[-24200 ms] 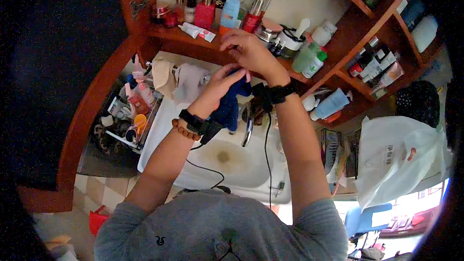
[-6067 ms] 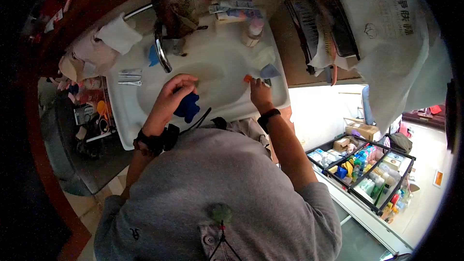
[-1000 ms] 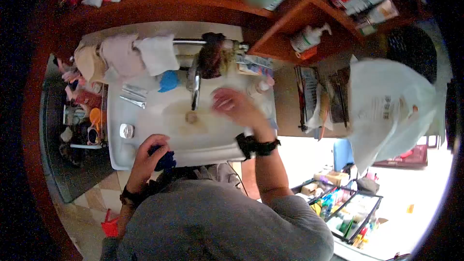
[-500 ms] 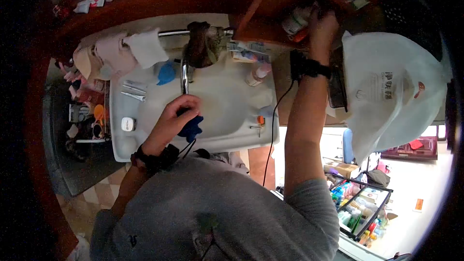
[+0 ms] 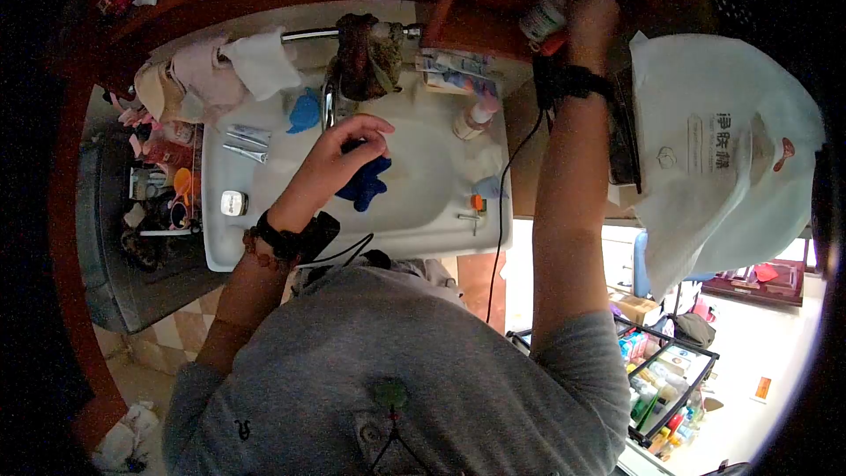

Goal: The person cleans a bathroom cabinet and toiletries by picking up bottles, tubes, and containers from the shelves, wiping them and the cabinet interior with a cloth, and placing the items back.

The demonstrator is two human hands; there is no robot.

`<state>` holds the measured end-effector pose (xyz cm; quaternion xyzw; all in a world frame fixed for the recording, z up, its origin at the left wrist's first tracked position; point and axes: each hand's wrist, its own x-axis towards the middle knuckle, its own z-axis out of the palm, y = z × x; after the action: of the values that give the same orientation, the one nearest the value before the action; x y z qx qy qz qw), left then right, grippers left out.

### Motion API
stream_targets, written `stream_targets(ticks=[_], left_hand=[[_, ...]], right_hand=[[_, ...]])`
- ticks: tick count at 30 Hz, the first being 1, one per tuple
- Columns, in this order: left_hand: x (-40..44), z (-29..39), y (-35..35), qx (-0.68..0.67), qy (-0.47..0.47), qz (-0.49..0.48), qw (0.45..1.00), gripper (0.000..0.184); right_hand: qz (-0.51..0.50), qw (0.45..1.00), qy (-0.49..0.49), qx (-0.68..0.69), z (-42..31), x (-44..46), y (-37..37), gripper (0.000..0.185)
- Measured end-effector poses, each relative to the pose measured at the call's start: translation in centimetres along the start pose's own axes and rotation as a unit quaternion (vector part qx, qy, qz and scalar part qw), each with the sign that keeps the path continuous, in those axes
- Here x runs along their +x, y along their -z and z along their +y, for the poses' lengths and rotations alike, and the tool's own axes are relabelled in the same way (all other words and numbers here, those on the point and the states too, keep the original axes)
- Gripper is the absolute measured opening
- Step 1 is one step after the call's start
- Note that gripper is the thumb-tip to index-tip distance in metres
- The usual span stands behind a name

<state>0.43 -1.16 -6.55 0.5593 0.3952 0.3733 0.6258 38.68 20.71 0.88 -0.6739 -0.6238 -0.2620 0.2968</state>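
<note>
My left hand [image 5: 342, 157] is over the white sink [image 5: 423, 242], its fingers curled around a dark blue cloth [image 5: 363, 187] that hangs below the palm. Inside the brown wooden cabinet on the upper right is my right hand [image 5: 592, 28], blurred, with its fingers hidden in shadow. Just left of it stands a white bottle or jar [image 5: 545, 16], with a small red-orange item [image 5: 550, 44] below. The chrome faucet [image 5: 330, 106] rises beyond my left hand. A brown patterned cloth [image 5: 370, 57] drapes over the rail behind it.
Around the basin are a blue item [image 5: 305, 112], silvery tubes [image 5: 248, 143], a white jar [image 5: 233, 203] and a pink-capped bottle [image 5: 476, 119]. A large white bag [image 5: 727, 154] hangs at right. A black cable [image 5: 506, 185] runs down from my right wrist.
My right hand has gone deeper into the cabinet. The left hand has shifted slightly up and right with the blue cloth. The whole view has tilted a little.
</note>
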Motion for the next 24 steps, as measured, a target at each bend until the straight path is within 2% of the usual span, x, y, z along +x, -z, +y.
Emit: stream_targets(ticks=[3, 8, 10, 14, 16, 19, 24], left_hand=[[1.0, -0.1, -0.1, 0.000, -0.004, -0.001, 1.000, 0.019], [2.0, -0.2, -0.7, -0.004, -0.021, 0.002, 1.000, 0.021], [2.4, -0.4, -1.0, 0.007, -0.043, -0.006, 0.999, 0.022], [2.7, -0.4, -1.4, -0.014, -0.013, -0.005, 1.000, 0.025], [2.5, -0.3, -1.5, -0.017, -0.006, -0.005, 1.000, 0.029], [2.6, -0.2, -1.7, 0.008, -0.041, -0.007, 0.999, 0.038], [3.6, -0.4, -3.0, -0.008, -0.061, -0.051, 0.997, 0.046]], right_hand=[[0.001, 0.999, -0.027, 0.037, -0.2, -0.6, -0.1, 0.033], [0.162, 0.977, -0.034, 0.135, -2.6, -1.5, 0.9, 0.033], [0.146, 0.983, 0.010, 0.114, -3.5, -2.4, 4.2, 0.032], [0.161, 0.956, 0.035, 0.245, -6.4, -4.4, 7.7, 0.031], [0.152, 0.952, 0.035, 0.264, -6.2, -5.6, 7.9, 0.033], [0.120, 0.952, -0.007, 0.282, -8.1, -7.8, 10.7, 0.024], [-0.042, 0.951, -0.044, 0.302, -10.1, -12.4, 14.1, 0.025]])
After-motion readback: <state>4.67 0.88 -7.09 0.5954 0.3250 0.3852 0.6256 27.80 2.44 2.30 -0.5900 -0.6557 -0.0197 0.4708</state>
